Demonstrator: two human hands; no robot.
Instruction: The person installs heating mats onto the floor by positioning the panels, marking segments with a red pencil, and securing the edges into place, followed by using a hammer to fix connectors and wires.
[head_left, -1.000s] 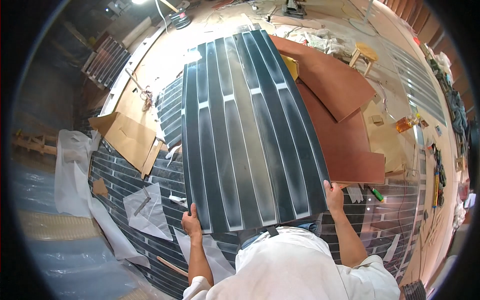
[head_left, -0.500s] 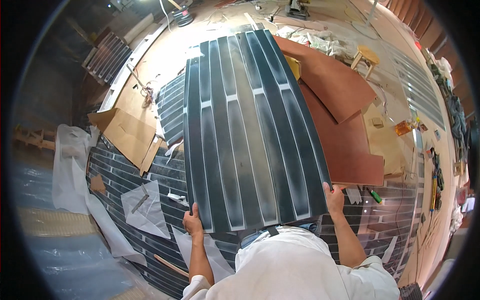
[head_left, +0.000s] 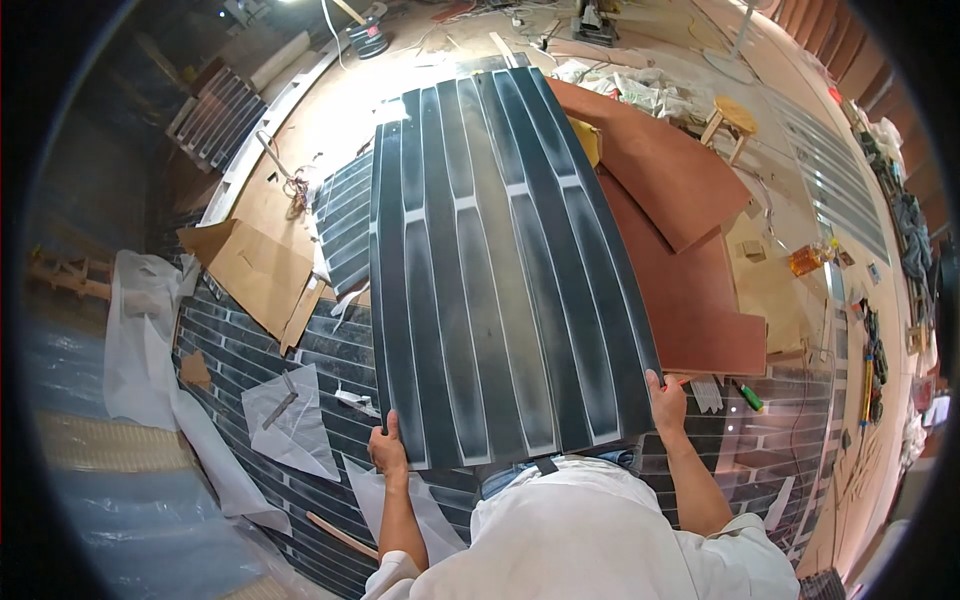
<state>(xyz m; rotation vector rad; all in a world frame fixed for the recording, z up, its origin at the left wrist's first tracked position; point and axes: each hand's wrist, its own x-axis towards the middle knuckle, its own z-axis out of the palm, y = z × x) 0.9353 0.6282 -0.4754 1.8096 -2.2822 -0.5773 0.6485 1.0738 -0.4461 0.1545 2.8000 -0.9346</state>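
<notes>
Head view: large rectangular dark panel with pale lengthwise lines and a lighter middle band (head_left: 490, 300), held lengthwise ahead of the person, its near edge just before the white shirt (head_left: 590, 525); whether its far end rests on anything, I cannot tell.
Left hand (head_left: 387, 450): gripping the panel at its near left corner, thumb up along the edge.
Right hand (head_left: 668, 402): gripping the panel's right edge, close to its near corner, thumb uppermost; the undersides of both grips are hidden.
Reddish-brown flat sheets (head_left: 690, 300): overlapping, right of the panel and partly covered by it.
Green-handled tool (head_left: 752, 398): right of the panel's near right corner.
Round-topped wooden stool (head_left: 736, 114): well to the right of the panel's far end.
Smaller dark slatted panel (head_left: 343, 230): left of the large panel, partly behind it.
Folded brown cardboard (head_left: 255, 270): farther left of the large panel.
Translucent white sheet (head_left: 312, 432): left of the large panel's near half, lying over dark boards with pale lines (head_left: 240, 345).
</notes>
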